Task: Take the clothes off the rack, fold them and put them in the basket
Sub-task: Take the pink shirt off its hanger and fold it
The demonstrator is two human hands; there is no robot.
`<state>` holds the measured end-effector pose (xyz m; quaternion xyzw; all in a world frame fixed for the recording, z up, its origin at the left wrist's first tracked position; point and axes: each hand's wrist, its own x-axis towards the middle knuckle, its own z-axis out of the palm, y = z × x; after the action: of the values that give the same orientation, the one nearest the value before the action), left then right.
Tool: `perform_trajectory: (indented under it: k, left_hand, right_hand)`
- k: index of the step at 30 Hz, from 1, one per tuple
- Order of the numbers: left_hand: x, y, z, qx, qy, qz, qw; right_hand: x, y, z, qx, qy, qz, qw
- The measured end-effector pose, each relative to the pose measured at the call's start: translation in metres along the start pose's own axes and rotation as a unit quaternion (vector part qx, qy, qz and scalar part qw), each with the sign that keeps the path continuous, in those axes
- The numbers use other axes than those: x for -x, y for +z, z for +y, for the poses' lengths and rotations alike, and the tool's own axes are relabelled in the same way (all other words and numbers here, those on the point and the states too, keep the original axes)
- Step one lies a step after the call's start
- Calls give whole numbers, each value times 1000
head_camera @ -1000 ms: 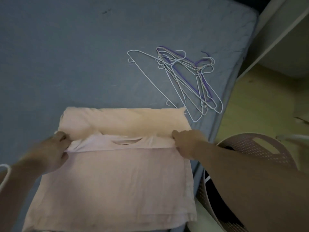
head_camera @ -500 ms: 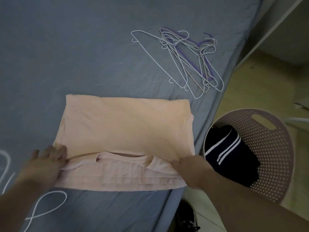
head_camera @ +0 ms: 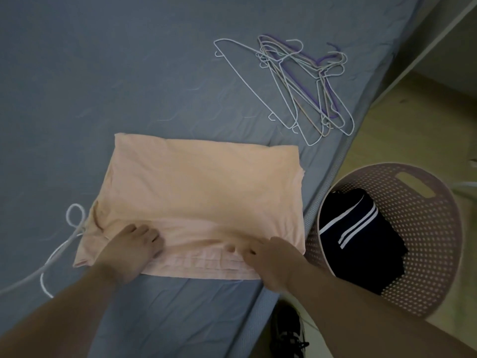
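Observation:
A pale peach shirt lies folded into a wide rectangle on the grey-blue bed, near its front right corner. My left hand rests flat on the shirt's near left part, fingers spread over the cloth. On the near right edge my right hand presses down, fingers lying flat. To the right, on the floor, stands a pink perforated basket with a folded dark navy garment with white stripes inside it.
Several wire hangers, white and purple, lie in a pile at the bed's far right. One more white hanger lies just left of the shirt. A black shoe sits on the yellowish floor by the bed's edge.
The shirt's far half was folded over toward me, covering the collar. Both hands slid from the shirt's outer corners inward along its near edge. The view tilted down, bringing the basket into sight.

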<state>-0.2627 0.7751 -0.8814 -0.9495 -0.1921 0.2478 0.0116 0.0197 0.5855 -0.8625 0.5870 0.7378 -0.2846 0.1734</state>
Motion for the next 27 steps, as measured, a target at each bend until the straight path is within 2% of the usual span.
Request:
perform_trajectory:
  k: [2, 5, 7, 9, 10, 12, 14, 16, 17, 21, 24, 27]
  left_hand:
    - [5, -2, 7, -17, -17, -97, 995]
    - [-13, -20, 25, -16, -82, -248, 965]
    - [-39, -38, 39, 4, -154, -284, 946]
    - [-69, -65, 52, 27, -199, -264, 943]
    - [-87, -80, 60, 33, -197, -231, 952]
    - [-124, -119, 79, 59, -187, -131, 972]
    - [-161, -158, 102, 96, -176, -33, 979]
    - [-198, -190, 126, 112, -150, 24, 982]
    - [-212, -201, 134, 110, -133, 37, 984]
    - [-262, -216, 161, 67, -65, 59, 994]
    - [-287, -215, 167, 29, -7, 43, 999]
    - [-302, -216, 171, -65, 69, 5, 995]
  right_hand:
    - [6, 2, -1, -7, -21, -25, 999]
    - [12, -2, 2, -33, -33, -2, 999]
    - [14, -10, 10, -54, 3, 28, 998]
    - [12, -18, 21, -72, 112, 89, 987]
    - [9, -21, 27, -95, 195, 130, 967]
    - [6, -26, 38, -192, 383, 168, 888]
    - [3, -24, 48, -344, 501, 125, 784]
    - [2, -16, 60, -484, 515, 86, 703]
    - [3, -13, 62, -527, 501, 71, 683]
    - [12, -7, 74, -565, 461, 11, 684]
    - [14, -3, 74, -588, 423, -20, 689]
    - [14, 4, 76, -603, 406, -27, 686]
